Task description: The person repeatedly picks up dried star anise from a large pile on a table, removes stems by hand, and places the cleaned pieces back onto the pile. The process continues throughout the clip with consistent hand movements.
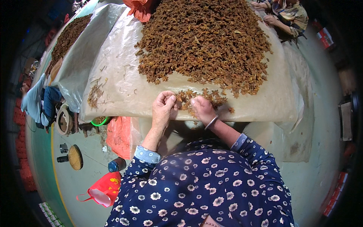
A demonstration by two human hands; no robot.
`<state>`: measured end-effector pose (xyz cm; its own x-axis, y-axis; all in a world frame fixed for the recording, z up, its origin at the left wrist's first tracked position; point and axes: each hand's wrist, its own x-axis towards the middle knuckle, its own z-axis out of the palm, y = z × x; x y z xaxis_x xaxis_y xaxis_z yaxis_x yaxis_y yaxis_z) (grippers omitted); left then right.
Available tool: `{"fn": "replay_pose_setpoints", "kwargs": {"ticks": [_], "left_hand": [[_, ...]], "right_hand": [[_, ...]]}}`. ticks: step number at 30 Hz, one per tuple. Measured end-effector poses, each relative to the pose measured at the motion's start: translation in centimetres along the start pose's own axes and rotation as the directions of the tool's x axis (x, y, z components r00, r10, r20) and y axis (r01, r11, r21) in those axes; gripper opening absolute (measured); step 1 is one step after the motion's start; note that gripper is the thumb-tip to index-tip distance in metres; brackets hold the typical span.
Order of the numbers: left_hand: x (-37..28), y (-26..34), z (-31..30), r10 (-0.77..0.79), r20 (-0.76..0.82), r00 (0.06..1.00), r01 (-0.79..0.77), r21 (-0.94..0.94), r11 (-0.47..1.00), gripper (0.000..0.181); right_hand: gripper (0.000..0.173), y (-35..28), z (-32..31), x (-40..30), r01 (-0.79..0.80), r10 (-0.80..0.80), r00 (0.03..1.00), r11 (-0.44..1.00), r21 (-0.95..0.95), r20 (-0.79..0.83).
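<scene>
Near the front edge of a plastic-covered table (116,96), a small loose batch of star anise (214,95) lies between and behind my hands. My left hand (164,107) has its thumb and forefinger pinched together, with a star anise (179,98) at the fingertips. My right hand (202,109), slightly blurred and wearing a bracelet (211,122), is curled over the batch; its fingertips are hidden. Pieces show just below it, one beyond the table edge. Behind both hands spreads a large heap of star anise (204,42).
Loose stems (95,95) lie at the table's left. An orange plastic bag (119,136) hangs below, near a green-rimmed container (99,121). A bottle (116,165), red bag (105,188) and woven basket (75,157) are on the floor. Other people sit at left (35,99) and far right (286,20).
</scene>
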<state>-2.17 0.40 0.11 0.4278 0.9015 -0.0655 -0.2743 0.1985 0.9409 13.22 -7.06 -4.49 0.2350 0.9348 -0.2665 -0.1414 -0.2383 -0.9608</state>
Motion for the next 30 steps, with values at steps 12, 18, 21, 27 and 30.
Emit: {"fn": "replay_pose_setpoints", "kwargs": {"ticks": [12,18,21,27,30], "left_hand": [[-2.2,-0.2,1.6,0.056,0.124,0.991,-0.116,0.555,0.824,0.008],[-2.1,0.6,1.7,0.064,0.113,0.992,-0.103,0.377,0.92,0.01],[1.0,-0.5,0.2,0.295,0.182,0.938,-0.335,0.693,0.638,0.021],[7.9,-2.4,-4.3,0.379,0.06,0.923,-0.198,0.92,0.337,0.036],[8.4,-3.0,-4.3,0.372,0.129,0.919,-0.213,0.958,0.193,0.027]], "right_hand": [[0.022,-3.0,0.8,-1.0,0.282,-0.319,0.947,0.864,-0.417,-0.022],[0.015,1.5,-3.4,1.7,-0.035,0.069,0.996,0.872,0.488,-0.05],[0.01,-2.5,-2.2,-0.3,-0.162,0.157,0.985,0.706,0.689,0.071],[0.016,-2.9,-1.5,-1.4,-0.268,0.12,0.959,0.674,0.688,0.255],[0.023,-2.3,-1.3,-1.7,-0.266,0.069,0.947,0.717,0.645,0.314]]}}
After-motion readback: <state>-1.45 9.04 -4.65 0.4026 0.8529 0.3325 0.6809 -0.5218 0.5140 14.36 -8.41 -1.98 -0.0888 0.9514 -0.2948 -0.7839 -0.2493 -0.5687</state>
